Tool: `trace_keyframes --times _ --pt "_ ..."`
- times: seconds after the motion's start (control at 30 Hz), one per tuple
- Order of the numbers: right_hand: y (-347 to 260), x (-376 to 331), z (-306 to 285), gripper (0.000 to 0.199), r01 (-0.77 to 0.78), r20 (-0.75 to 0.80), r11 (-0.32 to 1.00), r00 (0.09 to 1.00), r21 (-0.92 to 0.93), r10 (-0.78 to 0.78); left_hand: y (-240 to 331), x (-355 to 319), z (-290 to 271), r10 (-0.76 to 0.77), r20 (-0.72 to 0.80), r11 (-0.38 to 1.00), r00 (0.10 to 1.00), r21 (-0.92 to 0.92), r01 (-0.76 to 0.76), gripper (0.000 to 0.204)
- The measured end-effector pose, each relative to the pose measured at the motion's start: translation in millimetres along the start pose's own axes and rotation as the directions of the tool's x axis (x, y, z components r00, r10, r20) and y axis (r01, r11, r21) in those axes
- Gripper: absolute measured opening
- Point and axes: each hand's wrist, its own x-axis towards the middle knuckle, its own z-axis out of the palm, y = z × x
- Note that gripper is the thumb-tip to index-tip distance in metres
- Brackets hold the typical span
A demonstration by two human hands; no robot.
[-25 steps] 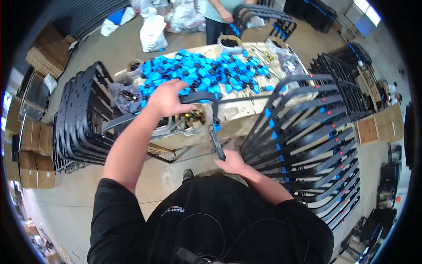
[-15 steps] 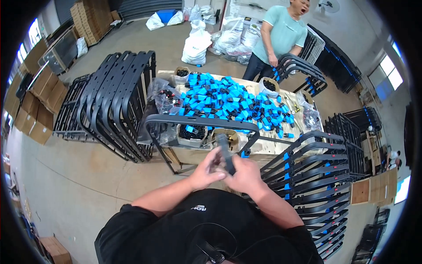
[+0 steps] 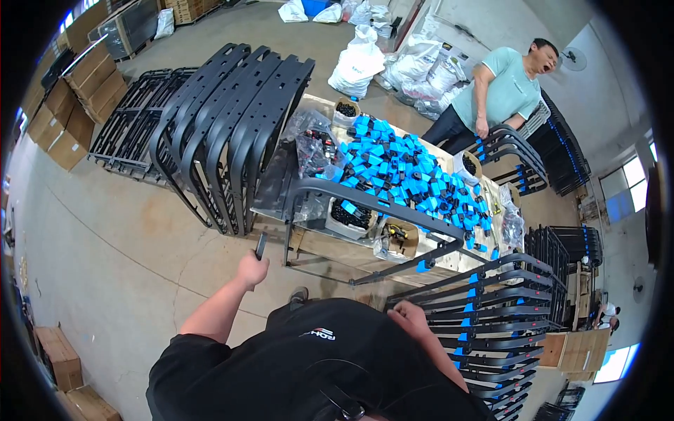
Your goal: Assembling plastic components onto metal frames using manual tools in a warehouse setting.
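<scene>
My left hand [image 3: 253,271], out over the floor left of the bench, grips a slim dark grey bar-shaped object [image 3: 261,245] that points upward; its exact kind does not show. Close to my body on the right, my right hand [image 3: 411,318] has its fingers curled in, and whatever they may hold is hidden. Between the hands and the bench stands a black metal frame [image 3: 379,203] with rounded corners. Behind its top bar, blue-and-black plastic pieces [image 3: 400,165] lie heaped on the wooden bench [image 3: 449,263].
Black frames [image 3: 217,126] stand stacked left of the bench, and frames with blue pieces [image 3: 491,316] are stacked at right. Tubs of black parts [image 3: 349,217] and a box with a yellow-and-black tool [image 3: 397,238] sit at the bench's front. A co-worker [image 3: 498,91] grips frames beyond.
My hands have parted: the left swung out leftward with the dark bar-shaped object, the right drew back toward my body. The view has turned and shifted left.
</scene>
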Motion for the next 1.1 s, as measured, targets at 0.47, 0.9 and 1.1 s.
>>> trace_keyframes --times 0.47,0.9,1.1 --pt "-1.1 -19.9 29.9 0.025 -0.182 -0.067 0.939 0.976 0.292 0.209 100.4 146.7 -2.4 0.019 -0.076 0.870 0.997 0.492 0.021 0.059" --pt "59.0 -13.3 38.9 0.021 -0.213 0.075 0.155 0.786 0.965 0.613 26.0 152.4 19.0 0.541 -0.097 0.786 0.836 0.412 -0.461 0.064" --pt "63.2 15.3 13.1 0.026 -0.118 0.262 -0.338 0.869 0.934 0.420 25.0 85.8 32.0 0.188 -0.115 0.959 0.975 0.235 -0.157 0.040"
